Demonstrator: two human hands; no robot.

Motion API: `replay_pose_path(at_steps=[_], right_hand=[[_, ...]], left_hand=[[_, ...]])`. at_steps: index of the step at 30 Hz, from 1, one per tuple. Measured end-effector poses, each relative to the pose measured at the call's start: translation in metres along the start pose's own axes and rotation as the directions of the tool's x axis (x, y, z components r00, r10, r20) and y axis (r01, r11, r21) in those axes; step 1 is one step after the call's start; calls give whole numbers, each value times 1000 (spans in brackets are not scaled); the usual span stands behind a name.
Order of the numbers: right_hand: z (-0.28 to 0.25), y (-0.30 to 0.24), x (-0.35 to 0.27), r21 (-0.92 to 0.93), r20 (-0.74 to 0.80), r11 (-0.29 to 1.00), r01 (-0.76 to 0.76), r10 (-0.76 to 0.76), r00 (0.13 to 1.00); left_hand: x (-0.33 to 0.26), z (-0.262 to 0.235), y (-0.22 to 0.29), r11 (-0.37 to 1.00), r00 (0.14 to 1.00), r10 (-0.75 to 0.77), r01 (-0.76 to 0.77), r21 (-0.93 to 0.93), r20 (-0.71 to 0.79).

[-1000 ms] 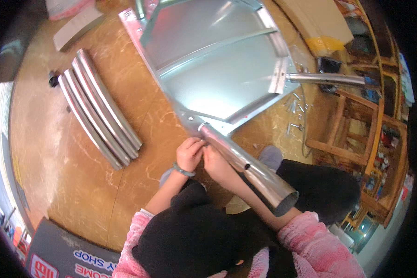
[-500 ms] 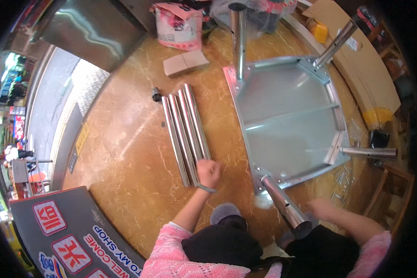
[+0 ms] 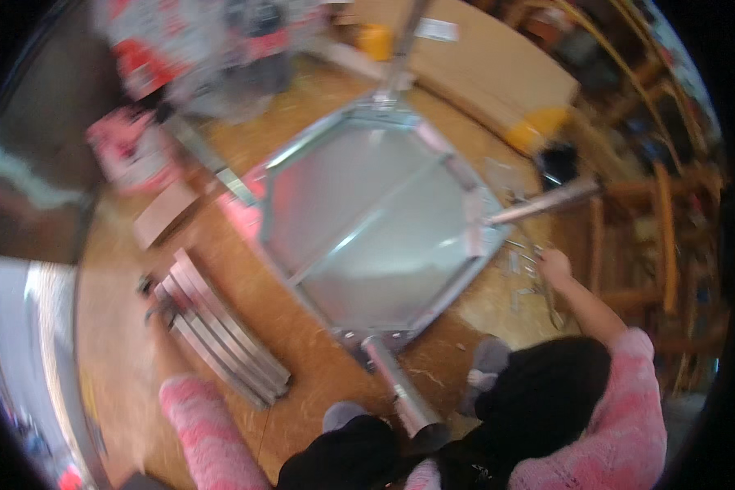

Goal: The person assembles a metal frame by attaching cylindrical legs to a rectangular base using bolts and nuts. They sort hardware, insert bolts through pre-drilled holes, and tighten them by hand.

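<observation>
My left hand (image 3: 154,302) reaches to the upper end of several shiny metal tubes (image 3: 229,343) lying side by side on the floor. Right by its fingertips is a small dark fitting (image 3: 145,284); blur hides whether I grip it. On the right, my right hand (image 3: 554,265) is low over the floor beside scattered bolts (image 3: 521,273), its fingers smeared. Between my arms lies an upturned metal tabletop frame (image 3: 376,220). Tubular legs stick out from its corners, the nearest leg (image 3: 402,390) pointing toward me between my knees.
A small cardboard box (image 3: 165,214) and a pink-and-white bag (image 3: 135,151) stand at the far left. Long flattened cardboard (image 3: 490,61) lies beyond the frame. A wooden chair or rack (image 3: 665,237) borders the right side, near a dark bag (image 3: 557,163).
My view has swung to the right. My left hand has moved from the tubes' near end to their far end by the dark fitting; my right hand has reached forward to the bolts.
</observation>
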State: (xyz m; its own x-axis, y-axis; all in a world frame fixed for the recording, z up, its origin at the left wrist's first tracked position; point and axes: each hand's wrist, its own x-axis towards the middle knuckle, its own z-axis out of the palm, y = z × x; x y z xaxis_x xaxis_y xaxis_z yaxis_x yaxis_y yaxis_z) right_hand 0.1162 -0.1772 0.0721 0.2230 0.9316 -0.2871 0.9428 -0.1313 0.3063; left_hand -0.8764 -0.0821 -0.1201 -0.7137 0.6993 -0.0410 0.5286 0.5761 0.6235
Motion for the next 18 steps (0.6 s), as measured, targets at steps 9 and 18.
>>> replay_pose_path(at_steps=[9, 18], right_hand=[[11, 4, 18, 144, -6, 968, -207, 210, 978], [73, 47, 71, 98, -67, 964, -247, 254, 965]], left_hand=[[-5, -18, 39, 856, 951, -275, 176, -486, -140], [-139, -171, 201, 484, 964, -34, 248, -839, 265]])
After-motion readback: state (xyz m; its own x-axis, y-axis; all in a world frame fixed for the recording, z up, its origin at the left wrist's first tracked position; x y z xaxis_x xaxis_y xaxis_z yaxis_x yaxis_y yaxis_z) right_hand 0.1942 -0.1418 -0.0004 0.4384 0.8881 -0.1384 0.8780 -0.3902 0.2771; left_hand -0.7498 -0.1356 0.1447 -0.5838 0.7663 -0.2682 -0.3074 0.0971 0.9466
